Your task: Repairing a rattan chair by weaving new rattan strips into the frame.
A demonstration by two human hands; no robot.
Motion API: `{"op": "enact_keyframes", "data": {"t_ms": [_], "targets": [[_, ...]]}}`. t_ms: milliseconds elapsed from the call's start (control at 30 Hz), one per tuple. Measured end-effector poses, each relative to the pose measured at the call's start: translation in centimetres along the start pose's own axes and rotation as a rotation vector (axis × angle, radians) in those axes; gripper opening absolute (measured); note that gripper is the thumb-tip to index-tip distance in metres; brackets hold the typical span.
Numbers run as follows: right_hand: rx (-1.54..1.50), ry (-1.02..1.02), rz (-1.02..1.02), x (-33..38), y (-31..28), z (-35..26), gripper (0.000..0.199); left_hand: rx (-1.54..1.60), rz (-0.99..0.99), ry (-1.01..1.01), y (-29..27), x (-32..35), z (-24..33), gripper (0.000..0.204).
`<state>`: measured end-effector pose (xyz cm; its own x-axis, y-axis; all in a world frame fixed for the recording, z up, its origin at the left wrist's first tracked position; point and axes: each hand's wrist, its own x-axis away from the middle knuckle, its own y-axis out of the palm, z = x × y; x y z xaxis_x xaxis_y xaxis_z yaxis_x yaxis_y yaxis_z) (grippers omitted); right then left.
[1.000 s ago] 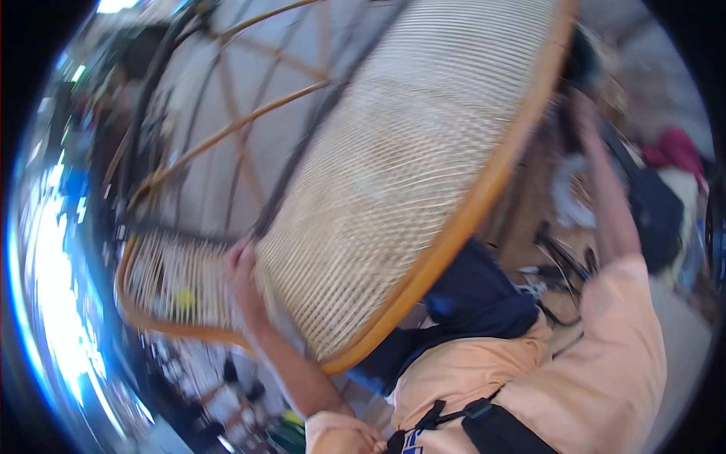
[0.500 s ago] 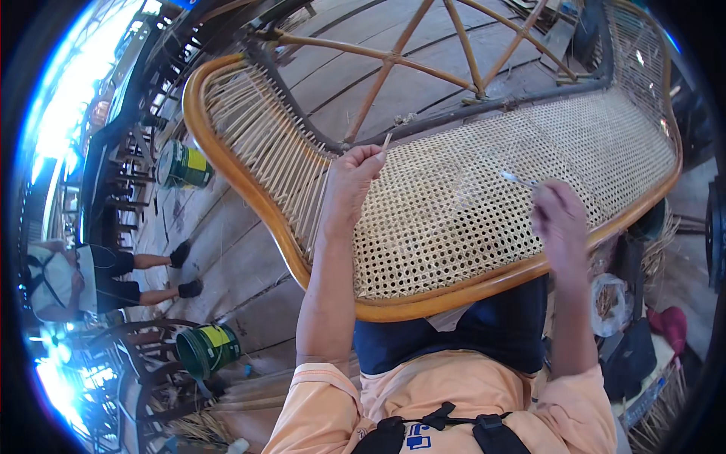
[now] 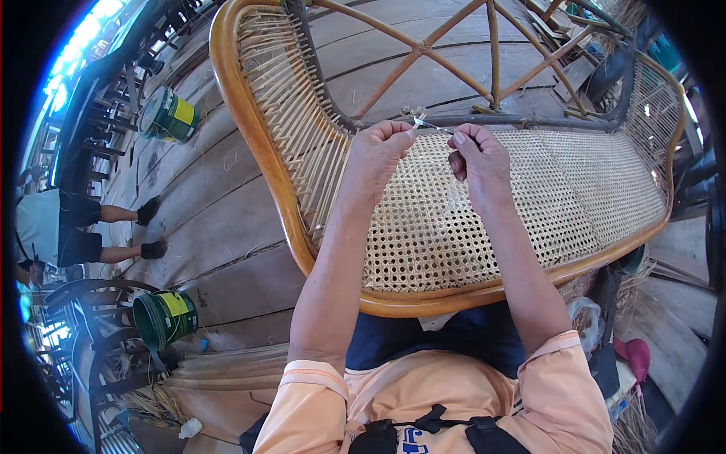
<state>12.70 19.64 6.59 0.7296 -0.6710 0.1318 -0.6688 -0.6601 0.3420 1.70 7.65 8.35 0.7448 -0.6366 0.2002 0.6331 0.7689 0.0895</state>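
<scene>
My left hand point(image 3: 378, 155) pinches a short pale piece of cane whose end barely shows at the fingertips. Facing it, my right hand point(image 3: 481, 160) grips a thin metal tool point(image 3: 439, 128) with a small shiny flat tip. That tip meets or nearly meets the piece in my left fingers; contact cannot be made out. Both hands are raised over the woven cane panel point(image 3: 484, 227) of a rattan frame. An orange-brown rattan rim point(image 3: 423, 304) runs around it, and pale cane strands point(image 3: 291, 98) stand in rows on its left curved end.
Crossed rattan poles point(image 3: 420, 48) rise beyond the panel. Two green buckets point(image 3: 168, 115) point(image 3: 162, 321) stand on the plank floor at left, near another person's legs point(image 3: 121, 231). Cane scraps point(image 3: 155, 401) lie at lower left. A dark red cloth item point(image 3: 634, 357) is at right.
My right hand has come left and up, bringing the metal tool to my left hand's fingertips. The head view has shifted, so the frame and buckets appear moved.
</scene>
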Motion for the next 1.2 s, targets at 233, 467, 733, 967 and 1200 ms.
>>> {"op": "enact_keyframes", "data": {"t_ms": [233,467,733,967,1200], "targets": [[0.015,-0.062,0.036,-0.4,-0.5,0.7,0.006,0.035,-0.005,0.0,0.1,-0.1,-0.1,0.016],[-0.041,-0.198,0.057,-0.2,-1.2,0.8,0.007,-0.01,0.01,-0.003,0.3,-0.2,-0.2,0.016],[-0.04,-0.171,0.07,-0.8,-0.6,1.3,0.005,0.014,0.003,-0.012,0.4,0.1,0.1,0.016],[-0.087,-0.167,0.012,-0.6,-1.0,1.9,0.006,0.013,0.0,-0.009,0.4,-0.3,-0.2,0.016],[-0.204,-0.113,0.038,-0.8,-0.3,2.3,0.006,0.0,0.018,-0.025,-0.4,0.2,0.0,0.016]]}}
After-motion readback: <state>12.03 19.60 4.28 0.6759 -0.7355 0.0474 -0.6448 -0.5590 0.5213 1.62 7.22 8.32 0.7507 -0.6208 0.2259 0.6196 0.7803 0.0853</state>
